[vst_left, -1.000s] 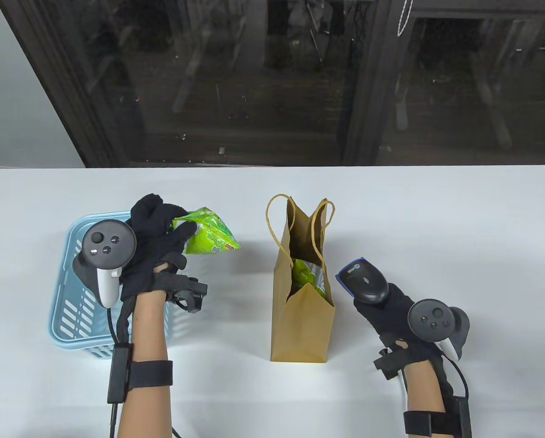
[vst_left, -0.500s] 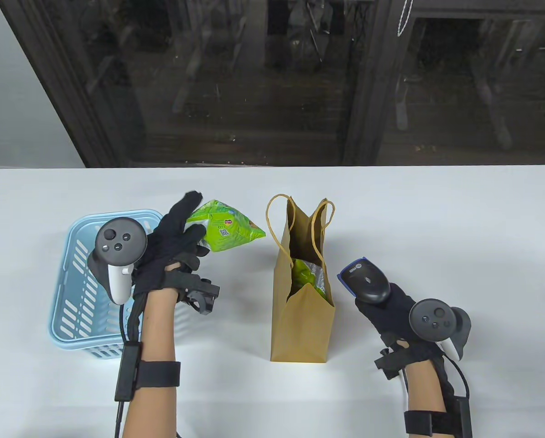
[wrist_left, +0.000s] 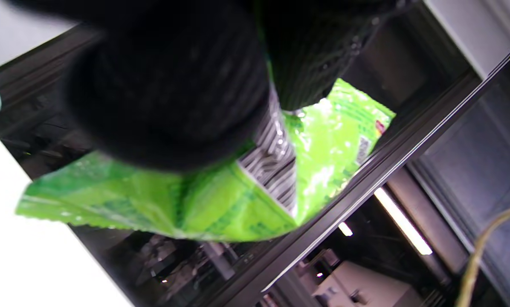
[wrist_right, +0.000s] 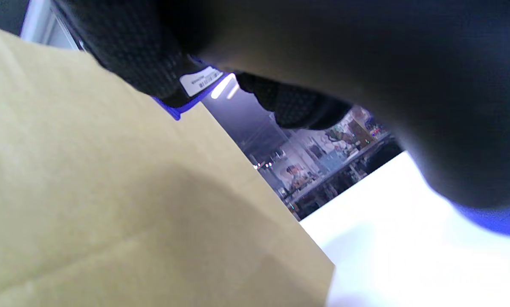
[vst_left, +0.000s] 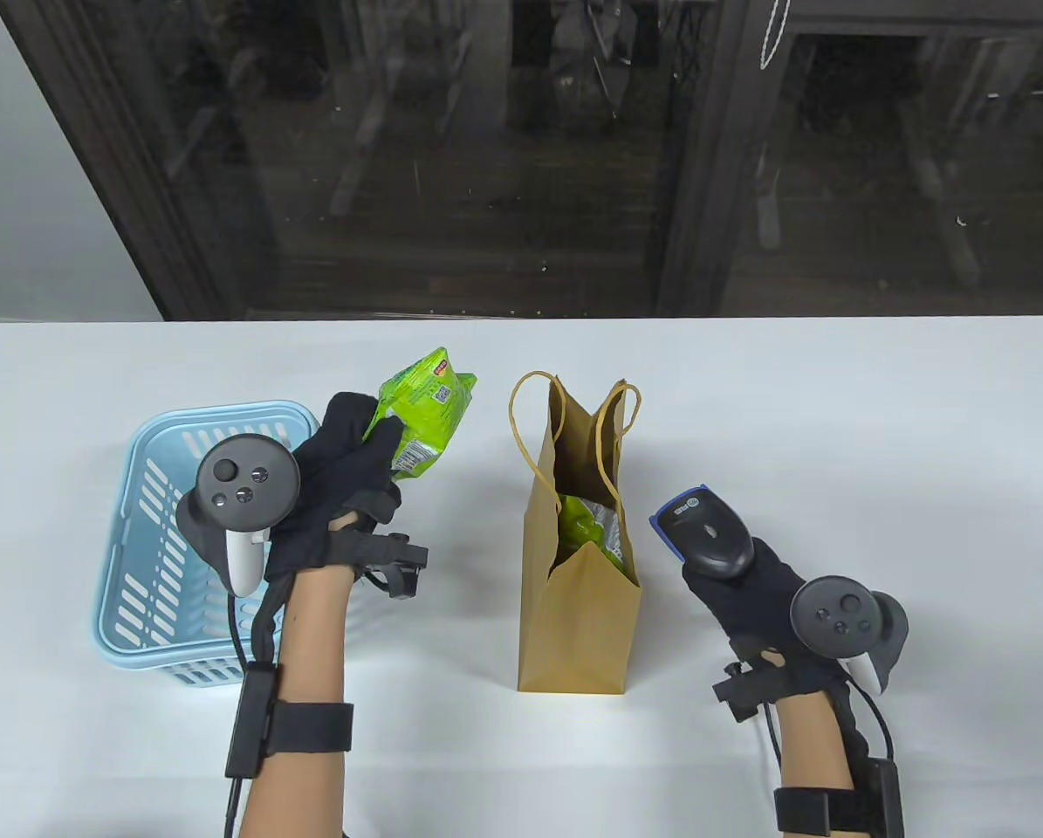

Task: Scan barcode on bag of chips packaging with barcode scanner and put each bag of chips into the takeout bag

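My left hand [vst_left: 346, 463] grips a green bag of chips [vst_left: 425, 406] by its lower end and holds it upright above the table, just left of the brown paper takeout bag [vst_left: 582, 611]. In the left wrist view my fingers [wrist_left: 169, 85] cover part of the green bag of chips [wrist_left: 221, 200], and its barcode stripes show. Another green bag of chips [vst_left: 586, 528] lies inside the open takeout bag. My right hand [vst_left: 748, 594] holds the black and blue barcode scanner [vst_left: 700, 532] right of the takeout bag [wrist_right: 110, 213], its head pointing up and left.
A light blue plastic basket [vst_left: 159, 524] stands at the left, partly under my left arm. The white table [vst_left: 835, 419] runs to a dark glass window at the back. The takeout bag's twine handles [vst_left: 573, 410] stand up around its mouth.
My left hand has carried the chip bag right from over the basket and turned it from lying sideways to standing upright. The right hand with the scanner has barely shifted.
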The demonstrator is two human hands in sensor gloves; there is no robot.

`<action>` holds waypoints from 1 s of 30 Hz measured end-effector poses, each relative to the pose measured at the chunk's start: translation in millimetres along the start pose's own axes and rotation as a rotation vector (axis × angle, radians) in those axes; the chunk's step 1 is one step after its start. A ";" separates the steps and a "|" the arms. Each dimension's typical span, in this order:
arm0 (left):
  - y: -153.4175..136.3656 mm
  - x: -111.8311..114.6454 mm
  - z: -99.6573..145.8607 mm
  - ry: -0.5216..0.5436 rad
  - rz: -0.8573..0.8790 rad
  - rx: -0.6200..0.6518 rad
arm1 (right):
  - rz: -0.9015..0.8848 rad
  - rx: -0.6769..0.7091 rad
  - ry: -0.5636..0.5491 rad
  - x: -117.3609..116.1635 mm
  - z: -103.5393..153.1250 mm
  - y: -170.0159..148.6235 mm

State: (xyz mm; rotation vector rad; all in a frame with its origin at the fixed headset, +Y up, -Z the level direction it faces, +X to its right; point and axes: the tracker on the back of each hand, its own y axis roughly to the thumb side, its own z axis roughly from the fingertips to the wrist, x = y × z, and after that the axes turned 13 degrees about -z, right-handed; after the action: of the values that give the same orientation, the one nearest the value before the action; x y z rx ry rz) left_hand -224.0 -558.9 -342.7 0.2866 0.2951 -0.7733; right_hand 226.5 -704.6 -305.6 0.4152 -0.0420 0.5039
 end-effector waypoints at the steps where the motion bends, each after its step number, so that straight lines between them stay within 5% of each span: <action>1: 2.1 -2.5 1.3 0.013 0.056 0.016 | -0.021 0.018 -0.017 1.6 -0.2 4.5; 4: 12.7 -14.0 7.0 0.096 0.207 0.037 | -0.079 0.073 -0.069 7.7 0.0 20.1; 9: 42.0 -30.3 15.3 0.052 0.448 0.073 | -0.152 0.206 -0.140 24.6 -2.6 60.9; 16: 87.4 -32.8 32.5 -0.021 0.569 0.159 | -0.138 0.390 -0.138 33.2 -1.6 132.4; 24: 120.0 -23.7 50.1 -0.039 0.435 0.239 | -0.058 0.483 -0.070 22.5 4.8 196.5; 30: 129.8 -9.2 56.2 -0.100 0.372 0.292 | -0.041 0.477 -0.016 15.3 7.0 209.3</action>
State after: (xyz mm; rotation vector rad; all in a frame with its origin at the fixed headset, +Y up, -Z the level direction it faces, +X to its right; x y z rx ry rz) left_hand -128.4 -484.8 -268.9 0.5589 0.0287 -0.4585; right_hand 140.5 -534.1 -218.4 0.8849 0.0730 0.4685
